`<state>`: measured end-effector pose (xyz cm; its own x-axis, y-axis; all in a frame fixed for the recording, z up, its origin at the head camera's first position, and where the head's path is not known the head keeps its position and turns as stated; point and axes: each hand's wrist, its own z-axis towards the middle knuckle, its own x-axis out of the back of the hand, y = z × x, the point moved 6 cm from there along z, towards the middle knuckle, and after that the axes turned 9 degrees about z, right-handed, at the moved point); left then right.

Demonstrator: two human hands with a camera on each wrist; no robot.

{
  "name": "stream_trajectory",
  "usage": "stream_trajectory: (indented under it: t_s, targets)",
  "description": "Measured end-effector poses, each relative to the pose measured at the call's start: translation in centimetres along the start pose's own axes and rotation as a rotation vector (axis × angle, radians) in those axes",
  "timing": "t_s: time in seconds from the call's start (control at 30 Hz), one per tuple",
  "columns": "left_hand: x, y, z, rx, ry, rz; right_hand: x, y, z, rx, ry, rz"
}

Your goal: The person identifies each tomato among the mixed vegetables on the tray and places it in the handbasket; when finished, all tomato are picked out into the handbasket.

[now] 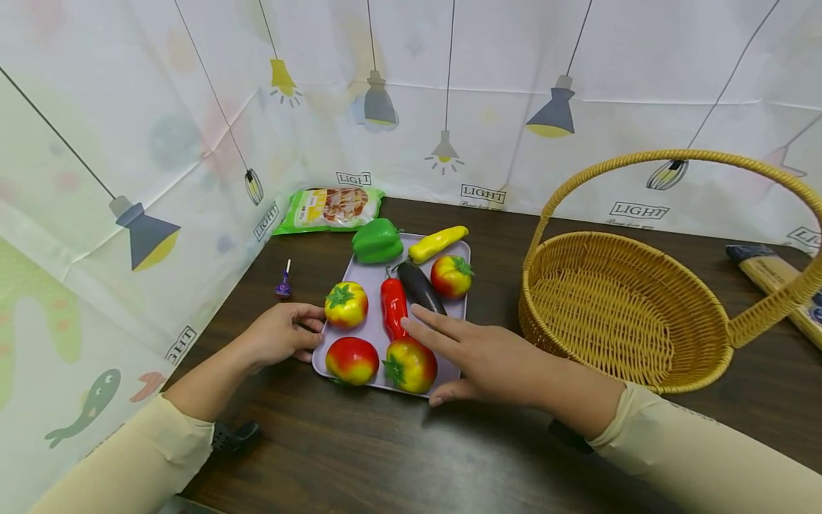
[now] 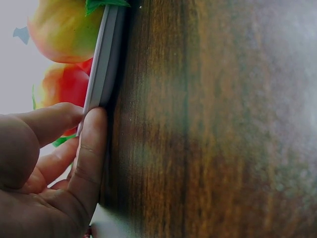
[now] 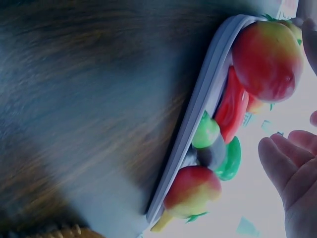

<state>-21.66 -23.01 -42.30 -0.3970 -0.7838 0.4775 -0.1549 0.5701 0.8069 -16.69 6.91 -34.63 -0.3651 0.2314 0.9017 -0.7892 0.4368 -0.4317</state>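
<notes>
A pale lilac rectangular tray (image 1: pixel 366 275) is sitting on the dark wooden table (image 1: pixel 321 435), carrying glossy red-and-yellow tomatoes (image 1: pixel 352 360), a long red pepper (image 1: pixel 393 307), a dark elongated eggplant (image 1: pixel 420 287), a green bell pepper (image 1: pixel 377 241) and a slender yellow pepper (image 1: pixel 438 244). The left hand (image 1: pixel 285 332) is pinching its left edge; the right hand (image 1: pixel 475 355), fingers extended, is reaching over its near right corner. A golden woven basket (image 1: pixel 600 318) is standing rightward.

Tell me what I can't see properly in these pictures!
Eggplant, near end: head view, hidden by the right hand.
Basket: right wrist view, mostly cut off by the bottom edge.
Brown packet: head view, partly behind the basket's handle, cut by the right edge.
Lollipop, any print on its wrapper: head view, too small.
</notes>
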Motion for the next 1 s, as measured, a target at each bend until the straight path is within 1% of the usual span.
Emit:
stream_trajectory:
  t_s: [0.27, 0.5, 0.63, 0.77, 1.0]
  targets:
    - [0.1, -0.1, 0.1, 0.005, 0.001, -0.002, -0.6, -0.3, 0.6, 0.017, -0.018, 0.016]
    - [0.0, -0.3, 0.2, 0.001, 0.002, -0.006, -1.3, -0.3, 1.3, 0.007, -0.047, 0.025]
    - [0.0, -0.3, 0.1, 0.002, 0.004, -0.006, -1.7, -0.5, 1.8, 0.009, -0.055, 0.011]
    - [0.0, -0.2, 0.1, -0.005, 0.001, -0.008, -1.9, -0.4, 2.0, 0.0, -0.071, 0.007]
    - [-0.1, 0.2, -0.1, -0.009, -0.003, -0.019, -2.0, -0.4, 2.3, -0.031, -0.11, 0.03]
